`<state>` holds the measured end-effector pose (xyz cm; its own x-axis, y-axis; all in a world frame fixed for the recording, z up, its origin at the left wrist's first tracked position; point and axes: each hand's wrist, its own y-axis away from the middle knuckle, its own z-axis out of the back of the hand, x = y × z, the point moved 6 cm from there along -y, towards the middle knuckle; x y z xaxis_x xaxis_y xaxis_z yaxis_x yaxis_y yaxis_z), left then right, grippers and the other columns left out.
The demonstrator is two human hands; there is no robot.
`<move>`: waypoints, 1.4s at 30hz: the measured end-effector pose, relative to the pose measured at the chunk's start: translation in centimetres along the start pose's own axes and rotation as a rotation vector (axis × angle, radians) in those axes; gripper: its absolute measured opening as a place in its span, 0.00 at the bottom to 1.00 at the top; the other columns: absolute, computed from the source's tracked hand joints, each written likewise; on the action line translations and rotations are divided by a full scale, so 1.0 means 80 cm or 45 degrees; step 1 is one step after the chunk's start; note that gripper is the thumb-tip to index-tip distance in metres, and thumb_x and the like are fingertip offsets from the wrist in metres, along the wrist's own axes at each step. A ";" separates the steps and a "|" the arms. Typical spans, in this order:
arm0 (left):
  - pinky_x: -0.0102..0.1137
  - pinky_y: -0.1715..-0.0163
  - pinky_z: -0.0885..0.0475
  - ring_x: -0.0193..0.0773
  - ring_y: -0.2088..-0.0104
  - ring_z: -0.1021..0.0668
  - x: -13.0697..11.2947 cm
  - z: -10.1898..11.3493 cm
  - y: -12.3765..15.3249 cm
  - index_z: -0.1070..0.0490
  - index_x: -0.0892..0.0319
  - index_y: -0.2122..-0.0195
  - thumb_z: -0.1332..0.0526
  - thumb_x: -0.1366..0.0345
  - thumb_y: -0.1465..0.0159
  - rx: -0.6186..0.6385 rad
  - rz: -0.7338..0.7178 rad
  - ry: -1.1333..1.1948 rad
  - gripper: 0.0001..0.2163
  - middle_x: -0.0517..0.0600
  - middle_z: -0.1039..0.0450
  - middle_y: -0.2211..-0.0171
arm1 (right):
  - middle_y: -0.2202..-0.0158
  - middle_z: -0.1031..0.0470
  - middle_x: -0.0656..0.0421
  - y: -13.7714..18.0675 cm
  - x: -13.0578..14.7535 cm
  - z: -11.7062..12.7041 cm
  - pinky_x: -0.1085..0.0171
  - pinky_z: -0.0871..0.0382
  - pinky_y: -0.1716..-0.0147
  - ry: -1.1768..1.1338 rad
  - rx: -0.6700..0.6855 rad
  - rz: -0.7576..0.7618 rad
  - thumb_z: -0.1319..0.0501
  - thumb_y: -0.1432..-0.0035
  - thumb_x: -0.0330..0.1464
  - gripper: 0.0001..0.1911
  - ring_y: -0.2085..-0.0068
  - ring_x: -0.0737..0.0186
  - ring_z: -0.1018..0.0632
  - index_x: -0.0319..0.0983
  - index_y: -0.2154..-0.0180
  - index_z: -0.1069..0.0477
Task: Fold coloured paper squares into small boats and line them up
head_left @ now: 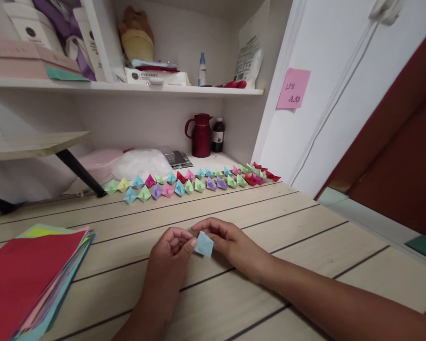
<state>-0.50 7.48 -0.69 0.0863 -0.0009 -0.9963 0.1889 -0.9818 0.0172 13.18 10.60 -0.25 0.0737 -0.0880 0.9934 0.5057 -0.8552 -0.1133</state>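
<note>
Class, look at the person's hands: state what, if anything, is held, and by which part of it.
A small light-blue folded paper piece: the left hand pinches its left edge; the right hand is at its right side, its exact grip hidden.

Pinching a small folded light-blue paper (204, 245) in the fingers (176, 233) of the left hand (166, 265), and curling the right hand (237, 246) at its other edge, too close to tell touching from apart, over the slatted table (220, 303). Facing two rows of colourful folded paper shapes (144, 193) along the back. Having at left a stack of coloured paper (31, 265), topped with red; beyond the rows, a dark red jug (200, 137) beside a dark bottle (218, 135).
</note>
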 end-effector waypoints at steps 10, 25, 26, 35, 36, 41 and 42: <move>0.30 0.67 0.31 0.36 0.71 0.24 -0.001 0.006 -0.011 0.31 0.58 0.71 0.36 0.63 0.47 -0.034 -0.164 -0.333 0.06 0.45 0.26 0.75 | 0.61 0.24 0.54 0.004 0.007 0.002 0.58 0.32 0.56 0.016 0.039 -0.037 0.42 0.39 0.47 0.20 0.60 0.60 0.25 0.38 0.55 0.26; 0.28 0.69 0.31 0.34 0.72 0.23 -0.006 0.029 -0.009 0.28 0.58 0.66 0.39 0.62 0.43 -0.158 -0.132 -0.347 0.07 0.46 0.24 0.71 | 0.62 0.27 0.63 0.056 0.043 -0.020 0.69 0.42 0.69 1.179 0.554 0.076 0.36 0.50 0.29 0.17 0.68 0.67 0.30 0.44 0.56 0.32; 0.28 0.69 0.31 0.34 0.72 0.23 -0.006 0.028 -0.008 0.28 0.58 0.66 0.39 0.62 0.43 -0.152 -0.128 -0.351 0.07 0.46 0.24 0.70 | 0.64 0.27 0.63 0.053 0.041 -0.020 0.69 0.42 0.69 1.192 0.506 0.092 0.39 0.49 0.26 0.14 0.68 0.67 0.30 0.43 0.59 0.32; 0.34 0.61 0.31 0.42 0.64 0.22 -0.015 0.020 0.002 0.27 0.56 0.63 0.43 0.53 0.38 -0.058 -0.164 -0.451 0.13 0.50 0.23 0.66 | 0.78 0.32 0.65 0.016 0.007 0.005 0.70 0.42 0.76 0.184 0.091 -0.189 0.36 0.48 0.33 0.07 0.77 0.70 0.32 0.39 0.68 0.33; 0.35 0.59 0.31 0.43 0.62 0.22 -0.017 0.016 0.004 0.26 0.56 0.63 0.44 0.52 0.38 -0.030 -0.205 -0.451 0.15 0.50 0.22 0.66 | 0.78 0.31 0.65 0.015 0.005 0.004 0.70 0.41 0.76 0.031 0.065 -0.215 0.34 0.49 0.35 0.10 0.77 0.69 0.31 0.38 0.68 0.33; 0.36 0.59 0.30 0.45 0.62 0.22 -0.016 -0.011 0.017 0.25 0.58 0.61 0.44 0.51 0.38 0.185 -0.288 -0.207 0.17 0.53 0.21 0.64 | 0.79 0.28 0.63 0.014 0.004 -0.001 0.68 0.38 0.74 -0.404 -0.052 -0.249 0.29 0.55 0.41 0.19 0.78 0.68 0.27 0.38 0.70 0.34; 0.35 0.62 0.30 0.44 0.64 0.22 -0.013 -0.016 0.019 0.25 0.58 0.62 0.42 0.51 0.39 0.228 -0.257 -0.139 0.16 0.52 0.21 0.67 | 0.78 0.27 0.62 0.014 0.004 -0.002 0.68 0.38 0.74 -0.438 -0.053 -0.241 0.29 0.55 0.42 0.20 0.78 0.68 0.28 0.37 0.70 0.34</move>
<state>0.92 6.24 0.50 -0.0432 0.1872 -0.9814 0.0153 -0.9820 -0.1880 13.59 9.53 -0.07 0.2700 0.2436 0.9316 0.5033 -0.8605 0.0791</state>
